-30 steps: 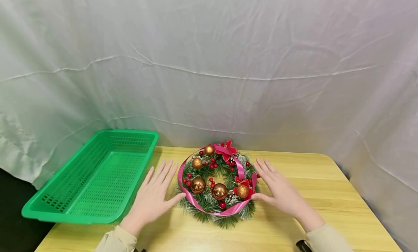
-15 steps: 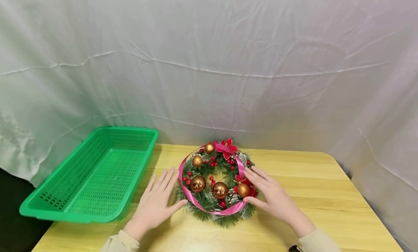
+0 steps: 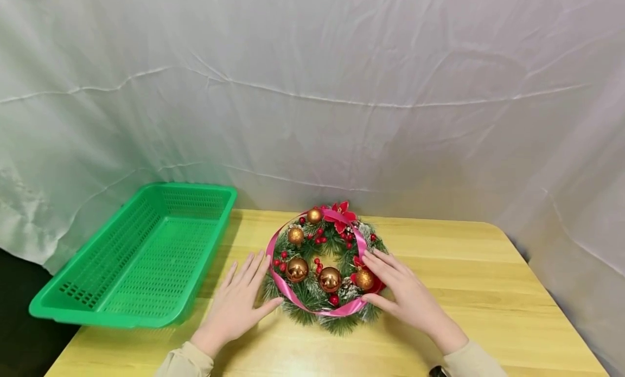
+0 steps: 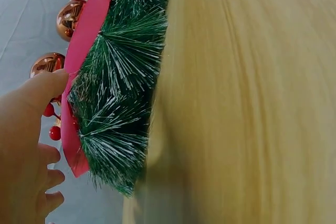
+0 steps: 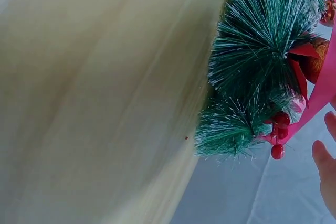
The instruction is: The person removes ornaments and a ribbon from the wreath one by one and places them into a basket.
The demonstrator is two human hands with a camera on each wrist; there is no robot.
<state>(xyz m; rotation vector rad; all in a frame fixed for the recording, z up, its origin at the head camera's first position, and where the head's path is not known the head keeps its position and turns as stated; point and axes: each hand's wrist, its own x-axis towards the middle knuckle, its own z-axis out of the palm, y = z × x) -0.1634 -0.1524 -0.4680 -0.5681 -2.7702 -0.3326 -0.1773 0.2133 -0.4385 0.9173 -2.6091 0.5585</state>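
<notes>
A Christmas wreath (image 3: 323, 268) of green pine sprigs, gold baubles, red berries and a pink ribbon lies flat on the wooden table (image 3: 488, 290). My left hand (image 3: 239, 304) rests flat at its left edge, fingers straight, the thumb touching the ribbon (image 4: 86, 35). My right hand (image 3: 402, 295) lies at its right edge with straight fingers over the wreath's right side, next to a gold bauble (image 3: 363, 279). The left wrist view shows the wreath's needles (image 4: 123, 98) close up; the right wrist view shows its other side (image 5: 252, 77).
A green perforated plastic basket (image 3: 141, 257) stands at the table's left, overhanging the edge. A white cloth backdrop (image 3: 312, 95) hangs behind the table. Bare wood extends to the right of the wreath.
Both hands have closed in on the wreath; the right hand moved left so its fingers now lie over the wreath's right side. The left hand edged a little closer.
</notes>
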